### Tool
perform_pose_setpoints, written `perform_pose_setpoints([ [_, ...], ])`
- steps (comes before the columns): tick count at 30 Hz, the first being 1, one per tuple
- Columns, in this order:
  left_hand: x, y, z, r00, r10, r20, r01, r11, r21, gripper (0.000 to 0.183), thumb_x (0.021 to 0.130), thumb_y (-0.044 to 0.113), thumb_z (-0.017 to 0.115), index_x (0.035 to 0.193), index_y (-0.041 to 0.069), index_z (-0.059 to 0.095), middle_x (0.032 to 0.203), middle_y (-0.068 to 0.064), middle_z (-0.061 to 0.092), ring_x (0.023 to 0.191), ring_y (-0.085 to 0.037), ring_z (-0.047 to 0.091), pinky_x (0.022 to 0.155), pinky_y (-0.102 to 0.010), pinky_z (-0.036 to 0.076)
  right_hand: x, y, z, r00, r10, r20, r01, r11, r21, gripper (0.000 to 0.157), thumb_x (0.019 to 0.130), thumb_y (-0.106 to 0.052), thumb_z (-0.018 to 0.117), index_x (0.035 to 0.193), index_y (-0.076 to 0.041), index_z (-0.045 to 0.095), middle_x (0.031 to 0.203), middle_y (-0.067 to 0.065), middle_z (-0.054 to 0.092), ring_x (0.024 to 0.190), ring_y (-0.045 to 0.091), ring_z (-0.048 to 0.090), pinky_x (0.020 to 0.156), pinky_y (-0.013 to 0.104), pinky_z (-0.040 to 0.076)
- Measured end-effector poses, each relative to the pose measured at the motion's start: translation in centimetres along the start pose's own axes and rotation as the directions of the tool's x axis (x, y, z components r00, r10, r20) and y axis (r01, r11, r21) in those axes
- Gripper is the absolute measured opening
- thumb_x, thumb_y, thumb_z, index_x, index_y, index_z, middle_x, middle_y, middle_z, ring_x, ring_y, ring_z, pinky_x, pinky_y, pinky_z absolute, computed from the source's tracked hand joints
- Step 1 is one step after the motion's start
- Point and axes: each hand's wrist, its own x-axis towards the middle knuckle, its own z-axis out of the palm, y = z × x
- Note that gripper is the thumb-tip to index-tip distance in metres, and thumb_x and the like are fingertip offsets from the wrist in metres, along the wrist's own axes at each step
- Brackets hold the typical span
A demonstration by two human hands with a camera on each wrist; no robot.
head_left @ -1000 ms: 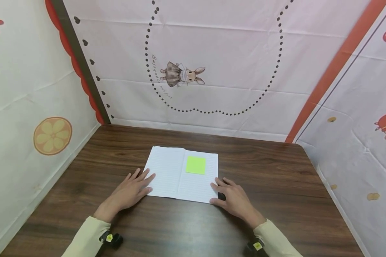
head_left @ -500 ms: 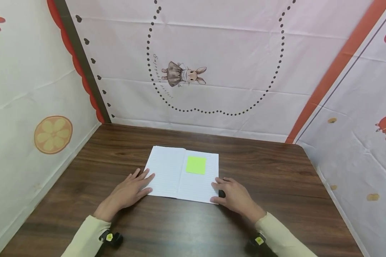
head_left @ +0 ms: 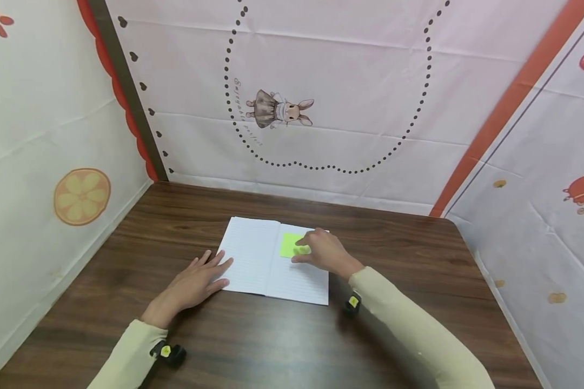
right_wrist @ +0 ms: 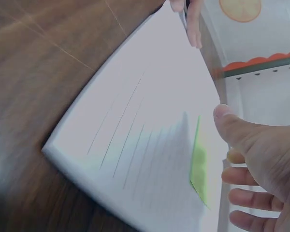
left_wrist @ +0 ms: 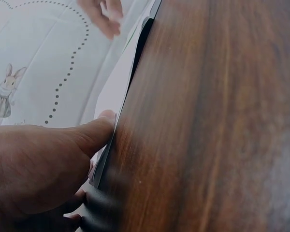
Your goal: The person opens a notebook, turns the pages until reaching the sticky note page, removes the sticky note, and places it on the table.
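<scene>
An open lined notebook (head_left: 253, 254) lies on the wooden table, a bright green sticky note (head_left: 287, 245) on its right page. My left hand (head_left: 194, 283) rests with spread fingers on the notebook's left edge; the left wrist view shows its thumb at the page edge. Over the sticky note is my right hand (head_left: 325, 250), partly covering it in the head view. From the right wrist, the thumb and curved fingers of that hand (right_wrist: 266, 164) look apart, and the green note (right_wrist: 199, 164) lies on the page beyond, with no grip on it visible.
The dark brown table (head_left: 399, 254) stretches around the notebook. Printed white cloth with a rabbit picture (head_left: 279, 109) hangs behind, and more cloth stands at both sides. Black wrist cameras (head_left: 175, 355) sit at both sleeves.
My right hand has left the notebook's lower right edge and moved up and left over the sticky note. The left hand stays at the left edge. The head view has shifted slightly.
</scene>
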Motion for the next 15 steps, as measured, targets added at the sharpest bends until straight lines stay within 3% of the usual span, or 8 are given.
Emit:
perform_pose_setpoints([
  [8, 0.2, 0.0, 0.2, 1.0, -0.018, 0.011, 0.019, 1.0, -0.01, 0.06, 0.104, 0.038, 0.057, 0.157, 0.013, 0.043, 0.163, -0.02, 0.033, 0.15, -0.052, 0.021, 0.118, -0.071, 0.019, 1.9, -0.1, 1.9, 0.999, -0.017, -0.031, 0.016, 1.0, -0.026, 0.047, 0.08, -0.05, 0.085, 0.112, -0.017, 0.081, 0.11, 0.003, 0.075, 0.1, 0.02, 0.064, 0.08, 0.035, 0.056],
  [15, 0.2, -0.1, 0.1, 0.999, -0.023, 0.022, 0.023, 1.0, -0.014, 0.06, 0.104, 0.039, 0.057, 0.157, 0.013, 0.043, 0.163, -0.021, 0.032, 0.15, -0.052, 0.02, 0.117, -0.071, 0.018, 2.3, 0.0, 2.5, 1.0, -0.006, -0.023, 0.005, 0.999, -0.042, 0.043, 0.081, -0.047, 0.085, 0.111, -0.016, 0.081, 0.111, 0.004, 0.074, 0.102, 0.02, 0.063, 0.084, 0.034, 0.055],
])
